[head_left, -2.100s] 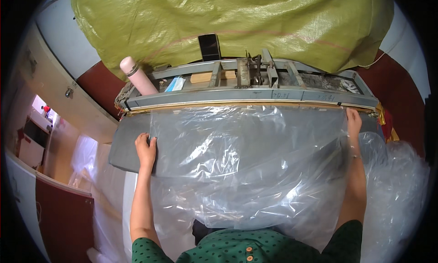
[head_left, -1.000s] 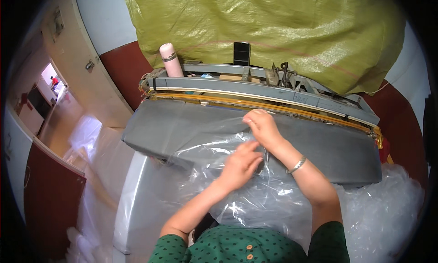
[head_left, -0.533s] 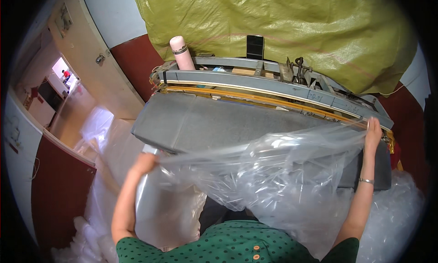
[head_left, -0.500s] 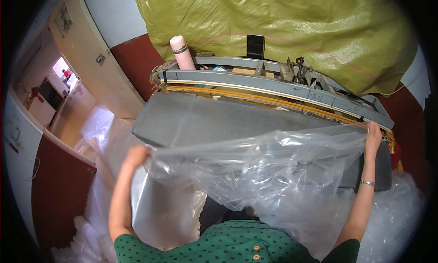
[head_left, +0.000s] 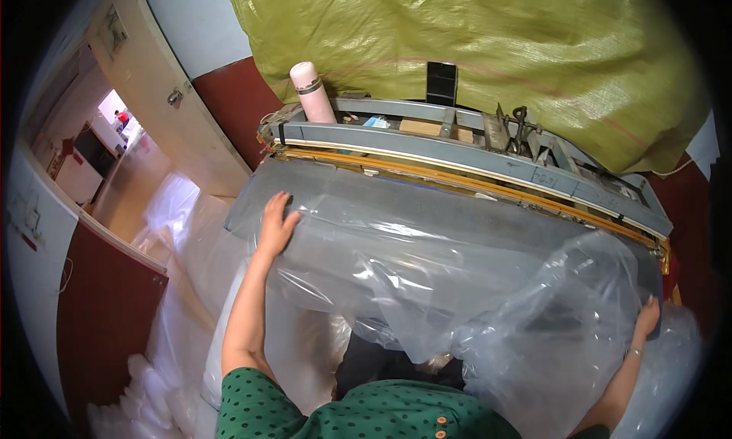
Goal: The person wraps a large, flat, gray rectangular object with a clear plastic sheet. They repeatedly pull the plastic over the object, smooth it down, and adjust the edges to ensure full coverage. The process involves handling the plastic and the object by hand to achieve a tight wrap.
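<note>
A wide sheet of clear plastic film (head_left: 396, 248) lies wrinkled over the dark grey work surface (head_left: 351, 189) in front of me. My left hand (head_left: 276, 224) rests on the film's left part, fingers spread and thumb apart, gripping nothing. At the far right, my right hand (head_left: 648, 315) has its fingers closed on the film's edge, beside the end of the work surface. The film bunches up into a raised fold just left of that hand. Its near side hangs down toward my lap.
Behind the work surface runs a grey metal frame (head_left: 457, 151) with orange strips (head_left: 427, 171). A pink bottle (head_left: 313, 96), a dark phone (head_left: 441, 83) and metal clamps (head_left: 520, 130) are on it. More film (head_left: 171, 210) is heaped at left, by an open door (head_left: 171, 81).
My left hand has let go of the film edge, moved up and right, and opened flat on the sheet. My right hand has come lower, and the film now lies down over the surface.
</note>
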The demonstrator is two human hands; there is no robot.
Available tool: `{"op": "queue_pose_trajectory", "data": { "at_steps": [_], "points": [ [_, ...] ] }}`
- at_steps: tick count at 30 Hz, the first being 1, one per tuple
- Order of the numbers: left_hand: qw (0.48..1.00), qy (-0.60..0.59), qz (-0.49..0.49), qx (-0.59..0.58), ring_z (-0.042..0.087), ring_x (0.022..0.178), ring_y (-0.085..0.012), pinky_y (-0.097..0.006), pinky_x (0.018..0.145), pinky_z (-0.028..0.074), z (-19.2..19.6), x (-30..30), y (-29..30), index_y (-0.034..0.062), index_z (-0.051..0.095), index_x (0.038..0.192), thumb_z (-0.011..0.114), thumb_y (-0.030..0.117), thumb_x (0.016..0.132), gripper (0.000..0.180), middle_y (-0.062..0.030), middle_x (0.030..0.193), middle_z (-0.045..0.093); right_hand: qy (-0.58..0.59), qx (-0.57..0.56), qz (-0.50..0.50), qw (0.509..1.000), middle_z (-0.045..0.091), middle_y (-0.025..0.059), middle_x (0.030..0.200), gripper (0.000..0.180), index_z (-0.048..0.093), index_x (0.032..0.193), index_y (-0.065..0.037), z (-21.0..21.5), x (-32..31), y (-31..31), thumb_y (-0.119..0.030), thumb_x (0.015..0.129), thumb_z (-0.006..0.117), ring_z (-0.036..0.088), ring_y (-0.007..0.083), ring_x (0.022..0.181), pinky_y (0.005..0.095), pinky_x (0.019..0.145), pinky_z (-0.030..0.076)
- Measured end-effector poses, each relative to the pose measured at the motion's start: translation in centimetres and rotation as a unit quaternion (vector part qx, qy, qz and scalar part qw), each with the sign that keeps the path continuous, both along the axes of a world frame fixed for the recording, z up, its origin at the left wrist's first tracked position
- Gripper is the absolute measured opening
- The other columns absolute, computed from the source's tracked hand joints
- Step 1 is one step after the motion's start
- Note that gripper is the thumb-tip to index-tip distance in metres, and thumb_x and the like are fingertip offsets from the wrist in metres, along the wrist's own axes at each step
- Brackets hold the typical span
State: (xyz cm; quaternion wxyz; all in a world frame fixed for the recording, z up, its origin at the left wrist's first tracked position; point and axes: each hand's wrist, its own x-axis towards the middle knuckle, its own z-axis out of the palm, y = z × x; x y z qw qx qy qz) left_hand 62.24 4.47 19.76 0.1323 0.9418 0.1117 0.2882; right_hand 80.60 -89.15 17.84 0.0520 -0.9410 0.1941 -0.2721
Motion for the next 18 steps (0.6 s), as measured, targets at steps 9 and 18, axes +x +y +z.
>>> {"op": "queue_pose_trajectory", "data": {
  "at_steps": [9,18],
  "points": [
    [0.963,0.265,0.039,-0.001,0.058,0.082,-0.0281,-0.033,0.071,0.046,6.4,-4.8,3.2,0.0037,0.059,0.088,0.063,0.01,0.071,0.02,-0.0122,0.086,0.059,0.01,-0.043,-0.02,0.999,0.057,0.0254,0.081,0.035,0.052,0.092,-0.001,-0.9,0.9,0.5,-0.032,0.094,0.035,0.053,0.0449,0.078,0.0494,0.062,0.039],
    [0.94,-0.185,-0.035,0.284,0.044,0.111,-0.0336,-0.045,0.092,0.036,16.4,-2.2,-4.1,0.0039,0.054,0.101,0.063,0.002,0.071,0.031,-0.0134,0.107,0.054,-0.008,-0.037,-0.024,0.999,0.058,0.0256,0.087,0.037,0.054,0.101,-0.002,-1.1,2.1,-0.1,-0.033,0.094,0.036,0.053,0.0441,0.081,0.0481,0.064,0.041]
  ]
}}
